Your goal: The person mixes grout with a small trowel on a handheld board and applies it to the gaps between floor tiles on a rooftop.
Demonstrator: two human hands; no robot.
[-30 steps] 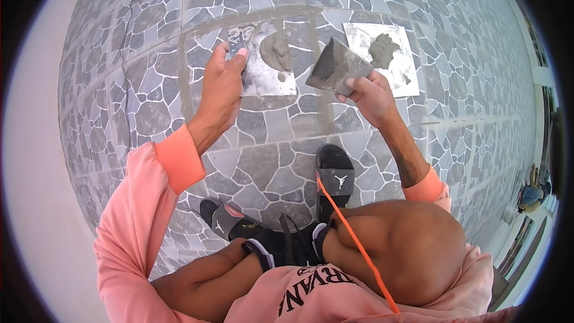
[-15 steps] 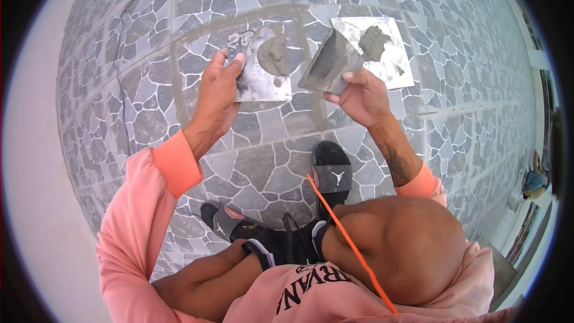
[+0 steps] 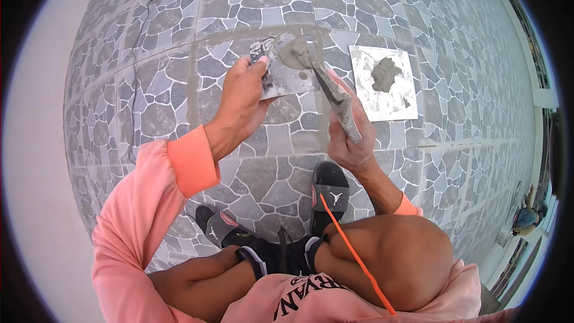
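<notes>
My left hand (image 3: 244,87) is closed round the left edge of a square, shiny metal plate (image 3: 284,82), its thumb on top. A lump of wet grey mortar (image 3: 294,54) lies on the plate, with smears near my thumb. In my right hand (image 3: 357,134) is a flat, mortar-coated grey spreader (image 3: 339,103), turned nearly edge-on. Its far end meets the mortar on the plate. On the floor to the right rests a white square board (image 3: 391,104) bearing another mortar heap (image 3: 385,75).
Grey stone-patterned floor tiles (image 3: 257,179) surround me, with mortar along some joints. A dark cable (image 3: 139,54) runs down the left side beside a pale wall (image 3: 42,143). My sandalled feet (image 3: 330,186) are just below my hands. Another person (image 3: 526,218) is at the far right.
The spreader has swung from broad side up to nearly edge-on, and its tip has come left onto the plate's mortar. My view has shifted, so the floor board appears lower.
</notes>
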